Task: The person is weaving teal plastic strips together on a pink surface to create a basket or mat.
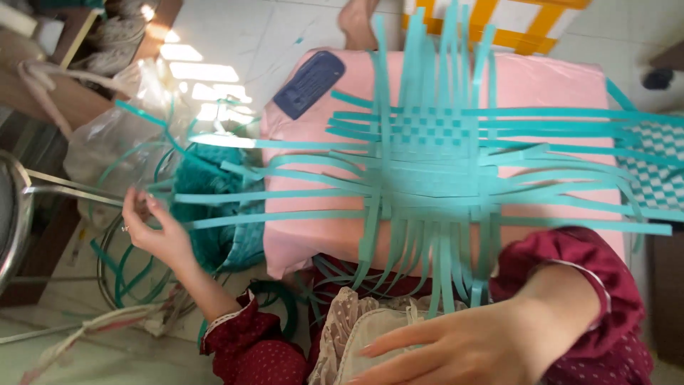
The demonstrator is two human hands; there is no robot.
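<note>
A flat mat woven from teal plastic strips (427, 153) lies on a pink cushion (541, 82), with loose strip ends fanning out on all sides. My left hand (151, 227) is out at the left, fingers pinched on the end of one long teal strip (278, 217) that runs from the mat. My right hand (456, 346) is at the bottom, palm down, fingers spread and pointing left over a lace-trimmed cloth (356, 328), just below the mat's hanging strips. It holds nothing.
A dark blue flat case (310, 83) lies on the cushion's far left corner. A clear plastic bag (117, 135) and a teal woven basket (214, 199) stand at the left. Another woven piece (659, 167) is at the right edge, a metal chair frame (21, 214) far left.
</note>
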